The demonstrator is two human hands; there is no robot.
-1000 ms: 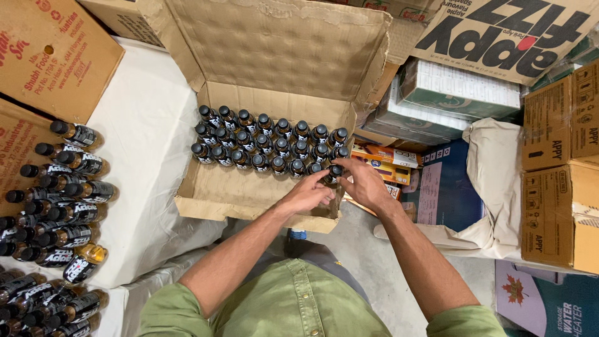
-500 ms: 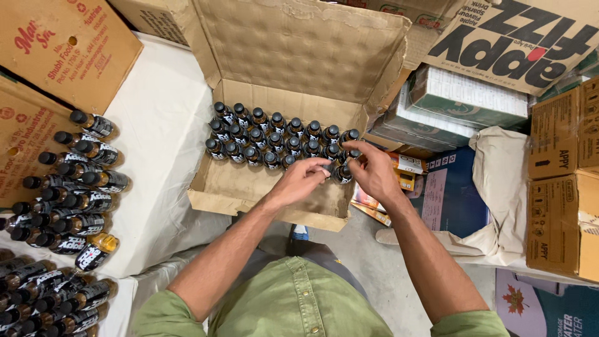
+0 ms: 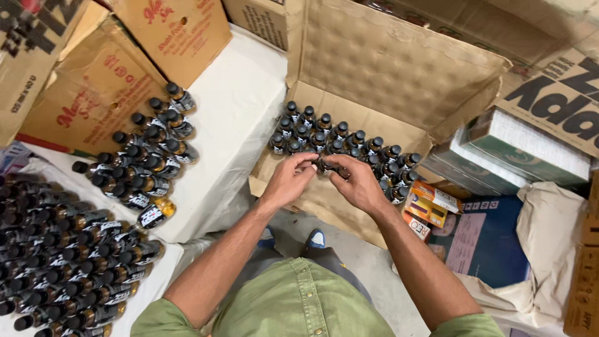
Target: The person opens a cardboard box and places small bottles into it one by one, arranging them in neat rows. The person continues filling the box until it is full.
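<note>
Both hands have drifted leftward along the rows, and now the left hand (image 3: pixel 290 181) and right hand (image 3: pixel 359 184) pinch one small dark bottle (image 3: pixel 329 166) between them, lying crosswise just above the open carton (image 3: pixel 324 200), beside the front row of standing bottles (image 3: pixel 340 146)

Both hands, left hand (image 3: pixel 292 180) and right hand (image 3: pixel 357 181), pinch a small dark bottle (image 3: pixel 327 166) above the open cardboard box (image 3: pixel 324 196).

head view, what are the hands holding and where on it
Both hands, left hand and right hand, hold one small dark bottle lying sideways between them, fingertips at each end, above the open cardboard box.
</note>
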